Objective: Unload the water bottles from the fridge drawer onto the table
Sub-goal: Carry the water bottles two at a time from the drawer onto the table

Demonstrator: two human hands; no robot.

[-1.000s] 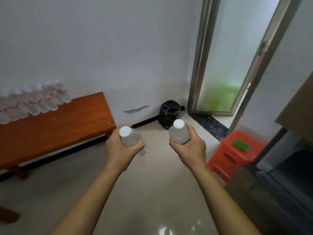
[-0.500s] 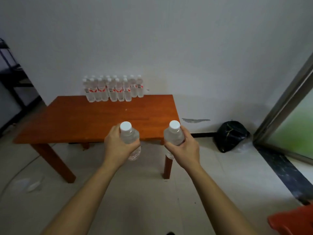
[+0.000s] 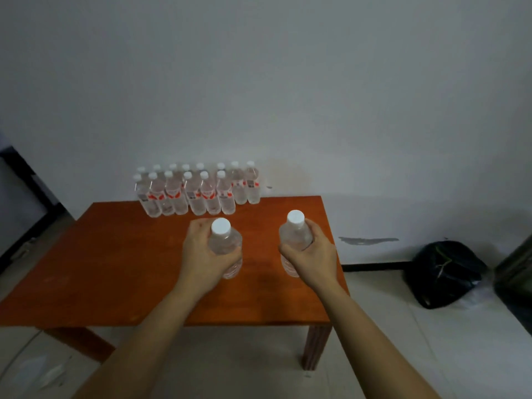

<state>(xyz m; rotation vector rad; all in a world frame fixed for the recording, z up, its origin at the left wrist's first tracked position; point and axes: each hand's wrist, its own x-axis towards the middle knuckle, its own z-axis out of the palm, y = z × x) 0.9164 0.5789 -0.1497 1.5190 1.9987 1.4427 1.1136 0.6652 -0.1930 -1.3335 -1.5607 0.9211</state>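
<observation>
My left hand (image 3: 201,257) grips a clear water bottle with a white cap (image 3: 223,236), held upright above the middle of the orange-brown wooden table (image 3: 115,269). My right hand (image 3: 312,254) grips a second clear white-capped bottle (image 3: 295,228) above the table's right part. Several water bottles with red labels (image 3: 198,190) stand in two rows at the table's far edge against the wall. The fridge drawer is out of view.
A black bin bag (image 3: 444,272) lies on the floor right of the table, against the white wall. A dark frame edge (image 3: 515,272) shows at far right, dark shelving (image 3: 20,203) at far left. Pale tiled floor surrounds the table.
My view has swung left from the doorway and fridge and come closer to the table. Both hands, each still holding its bottle, are now over the tabletop instead of over the floor.
</observation>
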